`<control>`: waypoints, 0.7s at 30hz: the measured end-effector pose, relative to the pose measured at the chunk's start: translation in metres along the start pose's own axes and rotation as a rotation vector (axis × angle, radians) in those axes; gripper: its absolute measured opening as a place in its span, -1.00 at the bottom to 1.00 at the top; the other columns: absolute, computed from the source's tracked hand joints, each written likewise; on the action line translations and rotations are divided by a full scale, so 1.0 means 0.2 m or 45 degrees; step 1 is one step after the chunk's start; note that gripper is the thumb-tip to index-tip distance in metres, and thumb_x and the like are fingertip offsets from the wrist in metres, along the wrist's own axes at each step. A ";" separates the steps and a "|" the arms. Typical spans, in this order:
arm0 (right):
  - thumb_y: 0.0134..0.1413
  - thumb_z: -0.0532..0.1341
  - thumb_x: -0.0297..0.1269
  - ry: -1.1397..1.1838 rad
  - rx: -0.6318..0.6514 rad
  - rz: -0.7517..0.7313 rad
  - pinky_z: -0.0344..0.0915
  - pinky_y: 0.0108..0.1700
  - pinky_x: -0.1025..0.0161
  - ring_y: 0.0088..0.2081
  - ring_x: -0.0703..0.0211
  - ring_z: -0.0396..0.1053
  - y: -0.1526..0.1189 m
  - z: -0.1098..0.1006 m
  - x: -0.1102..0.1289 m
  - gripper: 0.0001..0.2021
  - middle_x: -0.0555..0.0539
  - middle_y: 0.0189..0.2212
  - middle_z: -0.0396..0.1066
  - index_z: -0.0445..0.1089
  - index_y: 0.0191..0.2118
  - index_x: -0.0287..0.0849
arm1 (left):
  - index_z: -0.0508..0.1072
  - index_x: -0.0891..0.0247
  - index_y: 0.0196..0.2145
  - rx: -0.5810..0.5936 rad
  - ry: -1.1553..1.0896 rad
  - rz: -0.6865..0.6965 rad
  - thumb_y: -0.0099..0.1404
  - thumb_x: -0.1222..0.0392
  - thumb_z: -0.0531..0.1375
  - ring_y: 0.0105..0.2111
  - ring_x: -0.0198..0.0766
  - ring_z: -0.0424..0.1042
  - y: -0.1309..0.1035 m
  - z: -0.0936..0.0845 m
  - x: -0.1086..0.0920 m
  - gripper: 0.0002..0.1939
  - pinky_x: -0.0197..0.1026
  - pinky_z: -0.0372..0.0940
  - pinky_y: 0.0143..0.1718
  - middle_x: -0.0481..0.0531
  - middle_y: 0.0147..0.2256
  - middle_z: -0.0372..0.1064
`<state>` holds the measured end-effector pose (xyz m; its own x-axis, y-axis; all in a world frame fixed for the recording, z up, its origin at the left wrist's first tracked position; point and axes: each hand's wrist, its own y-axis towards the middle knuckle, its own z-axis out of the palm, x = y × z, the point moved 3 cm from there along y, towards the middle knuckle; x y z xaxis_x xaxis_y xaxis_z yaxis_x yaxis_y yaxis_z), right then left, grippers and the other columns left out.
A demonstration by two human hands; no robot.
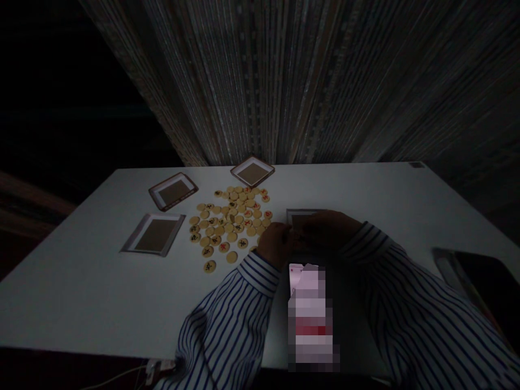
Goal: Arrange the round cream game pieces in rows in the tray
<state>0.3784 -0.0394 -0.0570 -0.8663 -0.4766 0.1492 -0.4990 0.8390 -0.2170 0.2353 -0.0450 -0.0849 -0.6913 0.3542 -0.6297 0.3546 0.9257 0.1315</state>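
Note:
Both hands are close together at the middle right of the table, with fingers curled inward and deep in shadow. My left hand (276,242) is beside the right edge of a spread of round wooden Chinese chess pieces (231,236). My right hand (332,229) covers much of a shallow rectangular tray (303,212). Both hands look closed, but what their fingers hold, if anything, is too dark to make out. The pieces lie scattered, some with red or black characters upward, others showing plain tan faces. Just below the hands lies a lit phone (298,271), its screen mostly pixelated.
Three more shallow trays stand around the pieces: one at the left (156,234), one at the back left (173,192) and one at the back (252,171). A dark object (483,276) rests at the right of the white table (81,271). A string curtain (260,81) hangs behind.

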 end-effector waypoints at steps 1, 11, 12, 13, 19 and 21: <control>0.08 0.04 -0.24 0.015 -0.002 -0.004 0.08 -0.43 0.30 -0.43 0.24 0.31 0.00 0.00 0.00 -0.75 -0.09 -0.42 0.44 0.44 -0.35 -0.18 | 0.48 0.33 -0.22 -0.009 0.000 0.006 0.16 0.31 0.13 -0.22 -0.18 0.43 0.00 0.00 0.00 -0.78 -0.16 0.33 -0.16 0.13 -0.26 0.46; 0.08 0.05 -0.26 0.017 0.003 0.011 0.06 -0.44 0.29 -0.44 0.23 0.29 -0.02 -0.02 0.00 -0.76 -0.11 -0.41 0.44 0.45 -0.32 -0.19 | 0.48 0.36 -0.22 0.004 -0.009 -0.008 0.17 0.29 0.15 -0.21 -0.18 0.42 0.00 0.00 -0.01 -0.78 -0.16 0.33 -0.14 0.15 -0.25 0.45; 0.08 0.05 -0.27 0.010 -0.004 0.006 0.06 -0.44 0.29 -0.44 0.24 0.29 -0.02 -0.02 0.00 -0.76 -0.10 -0.41 0.44 0.45 -0.32 -0.18 | 0.48 0.36 -0.22 0.011 -0.011 -0.011 0.17 0.29 0.15 -0.21 -0.18 0.42 0.00 0.00 -0.01 -0.78 -0.16 0.33 -0.14 0.15 -0.25 0.45; 0.08 0.05 -0.27 -0.001 -0.008 0.006 0.06 -0.44 0.29 -0.45 0.24 0.29 -0.02 -0.01 0.00 -0.77 -0.10 -0.41 0.44 0.45 -0.31 -0.17 | 0.49 0.36 -0.22 0.018 -0.012 -0.014 0.17 0.29 0.15 -0.21 -0.18 0.42 0.00 0.00 -0.01 -0.78 -0.15 0.33 -0.14 0.16 -0.25 0.45; 0.09 0.03 -0.21 -0.067 0.028 -0.003 0.04 -0.46 0.29 -0.43 0.22 0.31 0.00 0.02 -0.02 -0.73 -0.10 -0.40 0.45 0.46 -0.33 -0.17 | 0.49 0.35 -0.23 -0.007 -0.010 0.028 0.16 0.30 0.14 -0.22 -0.19 0.42 0.00 0.00 0.00 -0.78 -0.17 0.33 -0.14 0.15 -0.27 0.45; 0.10 0.02 -0.20 -0.054 0.036 0.001 0.04 -0.46 0.29 -0.42 0.19 0.33 0.00 0.02 -0.02 -0.72 -0.10 -0.38 0.46 0.46 -0.33 -0.15 | 0.49 0.32 -0.23 -0.021 -0.007 0.040 0.16 0.29 0.14 -0.22 -0.20 0.42 0.00 0.00 0.00 -0.78 -0.17 0.33 -0.15 0.12 -0.27 0.45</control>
<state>0.3818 -0.0389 -0.0612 -0.8665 -0.4874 0.1080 -0.4983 0.8318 -0.2444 0.2351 -0.0451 -0.0858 -0.6768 0.3824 -0.6291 0.3653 0.9163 0.1640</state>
